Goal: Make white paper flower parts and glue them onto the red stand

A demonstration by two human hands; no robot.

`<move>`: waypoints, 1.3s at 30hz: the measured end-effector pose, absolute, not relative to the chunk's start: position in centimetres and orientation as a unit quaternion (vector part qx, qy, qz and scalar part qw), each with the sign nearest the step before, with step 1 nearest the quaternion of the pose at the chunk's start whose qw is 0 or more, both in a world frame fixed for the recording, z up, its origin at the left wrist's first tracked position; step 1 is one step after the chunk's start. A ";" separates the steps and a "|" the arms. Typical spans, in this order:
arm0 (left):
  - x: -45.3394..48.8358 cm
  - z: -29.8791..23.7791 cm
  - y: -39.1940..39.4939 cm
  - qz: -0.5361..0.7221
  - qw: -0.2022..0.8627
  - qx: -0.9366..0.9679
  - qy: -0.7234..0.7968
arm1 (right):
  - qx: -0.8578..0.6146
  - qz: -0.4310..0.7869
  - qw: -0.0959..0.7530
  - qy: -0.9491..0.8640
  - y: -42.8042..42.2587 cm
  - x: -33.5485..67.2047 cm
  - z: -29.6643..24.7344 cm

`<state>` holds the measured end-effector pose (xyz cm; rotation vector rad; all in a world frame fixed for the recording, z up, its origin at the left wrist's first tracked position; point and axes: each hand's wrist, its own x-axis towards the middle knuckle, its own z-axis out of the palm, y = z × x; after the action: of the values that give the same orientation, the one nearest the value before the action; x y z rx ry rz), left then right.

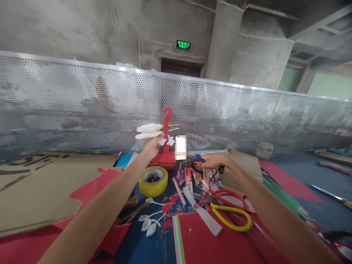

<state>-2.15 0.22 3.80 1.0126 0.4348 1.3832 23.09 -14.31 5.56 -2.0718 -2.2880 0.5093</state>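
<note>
My left hand [154, 146] is raised beside the red upright [165, 126], its fingers closed around two white, elongated pieces [149, 128] with thin wooden sticks poking out to the right. Small white flower-like pieces [171, 141] sit near the fingertips, against the upright. The upright rises from a red box-like base [163, 158]. Over the cluttered middle of the table, my right hand [216, 160] is closed on a blue-and-orange tool [198, 159]; its kind is unclear. A black cord [213, 176] hangs below that hand.
A yellow tape roll [153, 182] stands before the base. White petal pieces [150, 223] on stems, red-and-white sticks [189, 178], red paper sheets [214, 238], and yellow tubing [236, 223] lie nearer. Cardboard [46, 183] covers the left. A perforated metal partition [123, 99] runs behind.
</note>
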 end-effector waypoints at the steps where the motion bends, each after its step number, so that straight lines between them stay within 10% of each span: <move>1: -2.0 3.8 0.6 0.596 0.640 0.441 0.201 | -0.678 0.153 -0.029 -0.718 -14.5 22.9 5.7; 22: -8.3 3.9 1.7 0.389 0.705 0.534 0.256 | -0.757 0.250 -0.157 -0.583 -14.0 21.6 3.3; 39: -14.5 4.8 0.5 0.278 0.471 0.744 0.384 | -0.752 0.140 -0.120 -0.632 -15.9 20.3 6.1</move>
<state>-14.53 0.52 4.80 1.8223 0.9405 0.6804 20.33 -15.95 6.07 -2.5630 -2.1540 0.4759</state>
